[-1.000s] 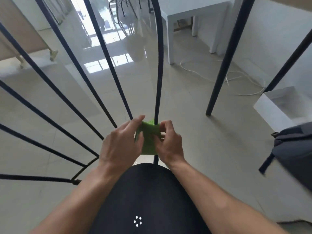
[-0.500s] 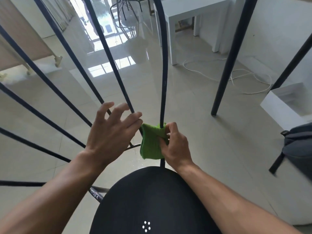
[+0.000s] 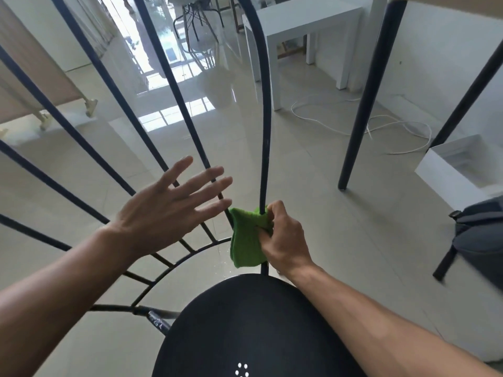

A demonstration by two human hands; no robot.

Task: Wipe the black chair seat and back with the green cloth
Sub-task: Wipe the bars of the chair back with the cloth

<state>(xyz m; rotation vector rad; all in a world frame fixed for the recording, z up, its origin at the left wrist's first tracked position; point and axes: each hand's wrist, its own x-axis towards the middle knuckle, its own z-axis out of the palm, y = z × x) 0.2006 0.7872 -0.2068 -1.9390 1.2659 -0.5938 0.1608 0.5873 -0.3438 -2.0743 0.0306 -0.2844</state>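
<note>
Right hand [image 3: 283,238] pinches the green cloth [image 3: 247,240] against one thin black rod [image 3: 263,126] of the chair back, low down near the seat [image 3: 245,322]. Cloth is folded, wraps part of the rod, lower end hangs free just above the seat's rear edge. Left hand [image 3: 168,213] is empty, fingers spread wide, palm down, hovering in front of the neighbouring rods; touching them or not, cannot tell.

Seat: round, black, small ring of white dots near the bottom edge. Near half is cut off by the frame.

Around:
- Chair back rods fan up and left, tied by a curved cross bar [image 3: 174,265] below the left hand. Tops run out of view.
- Glossy tiled floor [image 3: 313,186] with window glare behind the rods.
- White side table [image 3: 304,20] top centre, white cable [image 3: 353,129] looped on the floor beside it.
- Two dark slanted legs [image 3: 364,104] at right, upper ends cut off; what they carry isn't clear.
- Open white box [image 3: 457,172] at the right edge, dark bag [image 3: 481,235] just below it, both partly cropped.
- Beige panel [image 3: 32,83] on feet at far left.

Right fingers hide part of the cloth and the rod behind it. Right edge is motion-blurred.
</note>
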